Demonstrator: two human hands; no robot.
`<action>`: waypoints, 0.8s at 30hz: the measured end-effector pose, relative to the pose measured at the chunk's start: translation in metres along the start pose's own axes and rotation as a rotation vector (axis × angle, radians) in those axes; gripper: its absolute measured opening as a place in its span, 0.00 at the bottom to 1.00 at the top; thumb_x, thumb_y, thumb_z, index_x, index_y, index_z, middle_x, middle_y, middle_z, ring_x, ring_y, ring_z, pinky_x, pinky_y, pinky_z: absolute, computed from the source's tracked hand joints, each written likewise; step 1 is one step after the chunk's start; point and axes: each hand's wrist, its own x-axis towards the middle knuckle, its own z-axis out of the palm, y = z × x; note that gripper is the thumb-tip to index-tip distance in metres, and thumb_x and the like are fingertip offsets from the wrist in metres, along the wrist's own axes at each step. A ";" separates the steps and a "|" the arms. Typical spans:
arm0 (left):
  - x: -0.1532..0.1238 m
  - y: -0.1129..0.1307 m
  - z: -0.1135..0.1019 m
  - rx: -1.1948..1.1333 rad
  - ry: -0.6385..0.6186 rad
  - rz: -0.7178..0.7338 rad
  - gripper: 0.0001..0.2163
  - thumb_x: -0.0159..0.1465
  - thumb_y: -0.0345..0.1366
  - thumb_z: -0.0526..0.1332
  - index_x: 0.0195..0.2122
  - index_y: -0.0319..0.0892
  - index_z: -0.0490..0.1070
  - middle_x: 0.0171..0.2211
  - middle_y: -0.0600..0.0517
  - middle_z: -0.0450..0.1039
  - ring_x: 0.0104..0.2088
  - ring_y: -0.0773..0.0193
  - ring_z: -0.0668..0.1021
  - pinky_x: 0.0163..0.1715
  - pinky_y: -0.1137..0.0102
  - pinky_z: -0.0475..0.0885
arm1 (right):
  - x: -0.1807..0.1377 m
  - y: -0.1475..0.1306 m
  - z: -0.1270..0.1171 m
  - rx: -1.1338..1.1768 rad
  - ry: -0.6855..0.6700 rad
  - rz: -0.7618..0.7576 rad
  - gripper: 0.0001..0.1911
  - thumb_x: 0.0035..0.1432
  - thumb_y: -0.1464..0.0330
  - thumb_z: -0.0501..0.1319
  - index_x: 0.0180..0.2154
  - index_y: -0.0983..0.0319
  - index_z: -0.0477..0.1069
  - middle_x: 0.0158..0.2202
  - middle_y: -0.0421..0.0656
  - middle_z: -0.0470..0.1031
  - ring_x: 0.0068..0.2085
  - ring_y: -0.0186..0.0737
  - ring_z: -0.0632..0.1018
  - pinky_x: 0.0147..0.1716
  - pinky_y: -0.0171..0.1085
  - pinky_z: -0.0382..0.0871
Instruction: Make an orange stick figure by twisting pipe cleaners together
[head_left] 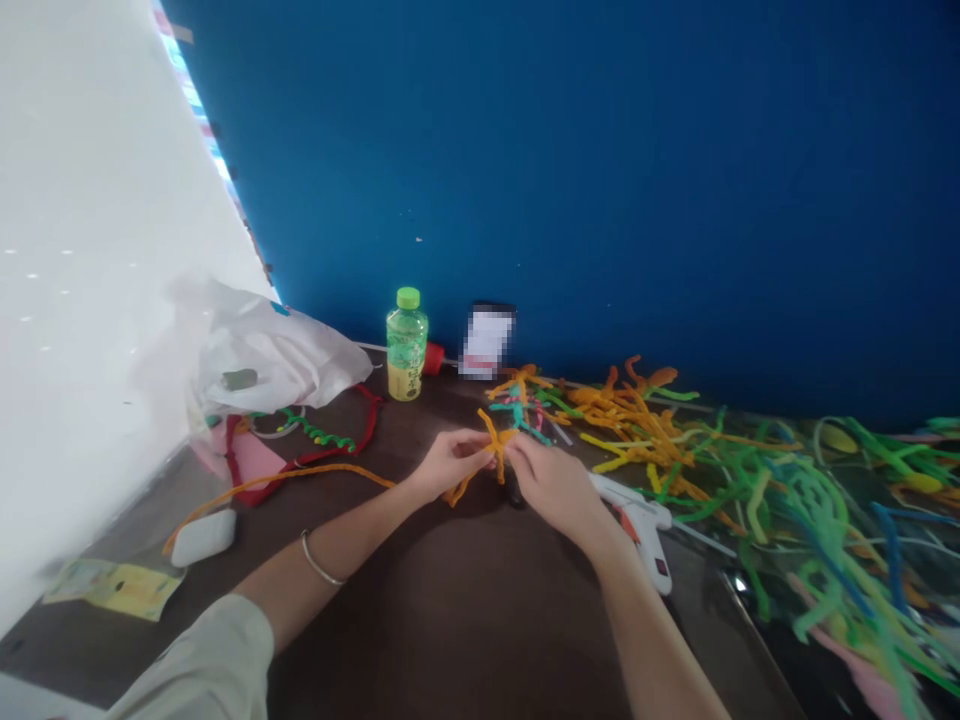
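Between my two hands is an orange pipe cleaner piece (pixel 499 455), bent and crossed, with one end sticking up and others hanging down. My left hand (pixel 452 462) pinches it from the left with thumb and fingers. From the right, my right hand (pixel 541 478) closes its fingertips on the same piece; part of it is hidden behind the fingers. A white hot glue gun (pixel 637 520) lies on the table just right of my right hand. Behind my hands lie teal and pink twisted pipe cleaners (pixel 517 412).
A green-capped drink bottle (pixel 407 350) stands by the blue wall, beside a phone (pixel 487 342) propped up. Loose orange (pixel 637 415) and green pipe cleaners (pixel 817 510) pile at right. At left are a white plastic bag (pixel 292 350), a white case (pixel 204 537) and a banknote (pixel 124 588).
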 end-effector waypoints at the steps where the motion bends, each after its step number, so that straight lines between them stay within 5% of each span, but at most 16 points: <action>1: 0.000 0.001 0.001 -0.017 0.017 -0.013 0.14 0.44 0.35 0.68 0.32 0.34 0.72 0.24 0.51 0.73 0.26 0.68 0.76 0.32 0.70 0.72 | 0.000 -0.001 0.001 0.002 0.001 -0.001 0.12 0.61 0.65 0.44 0.34 0.59 0.64 0.26 0.39 0.74 0.27 0.36 0.73 0.23 0.32 0.48; 24: 0.000 -0.003 0.000 -0.005 0.025 0.028 0.16 0.44 0.37 0.68 0.32 0.34 0.74 0.27 0.49 0.75 0.27 0.68 0.76 0.35 0.68 0.71 | 0.006 -0.014 0.016 -0.149 -0.001 0.131 0.10 0.60 0.65 0.46 0.35 0.60 0.64 0.27 0.42 0.75 0.28 0.40 0.76 0.23 0.33 0.52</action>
